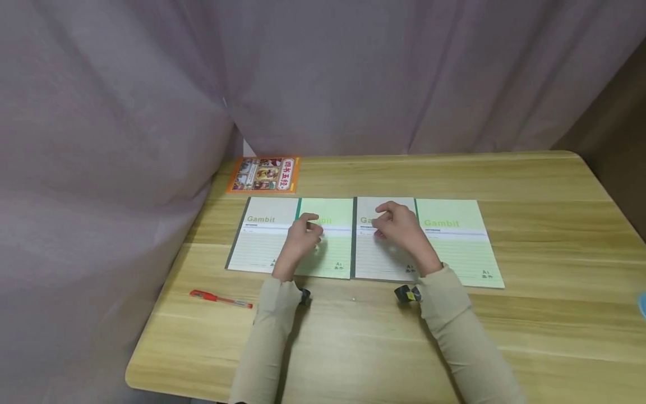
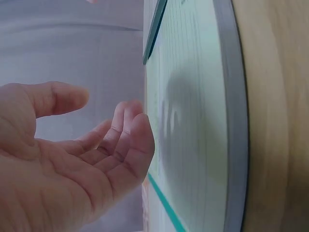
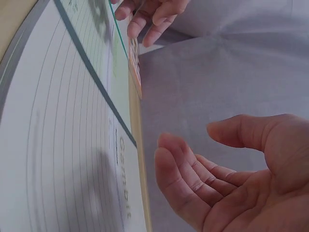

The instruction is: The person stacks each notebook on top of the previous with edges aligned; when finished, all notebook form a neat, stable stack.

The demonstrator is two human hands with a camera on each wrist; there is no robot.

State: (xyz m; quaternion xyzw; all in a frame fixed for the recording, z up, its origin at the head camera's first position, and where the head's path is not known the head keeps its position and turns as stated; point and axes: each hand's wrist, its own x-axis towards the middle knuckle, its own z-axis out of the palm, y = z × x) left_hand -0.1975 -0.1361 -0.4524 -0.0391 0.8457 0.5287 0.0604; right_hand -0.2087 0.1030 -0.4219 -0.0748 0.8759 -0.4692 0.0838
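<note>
Several Gambit notebooks lie side by side in a row on the wooden table, white and pale green in turn. My left hand [image 1: 304,235] hovers over the left green notebook [image 1: 333,255], fingers loosely bent and holding nothing. In the left wrist view the thumb stands apart from the fingers [image 2: 137,145]. My right hand [image 1: 398,227] is above the second white notebook [image 1: 375,261], also with nothing in it; its thumb and fingers [image 3: 169,174] are apart in the right wrist view. To either side lie the first white notebook [image 1: 267,207] and the far-right green notebook [image 1: 459,264].
An orange picture book [image 1: 264,175] lies at the table's back left. A red pen [image 1: 221,298] rests in front of the notebooks on the left. Grey curtain [image 1: 323,78] hangs behind the table [image 1: 555,235]. A blue object [image 1: 642,304] is partly cut off at the right edge.
</note>
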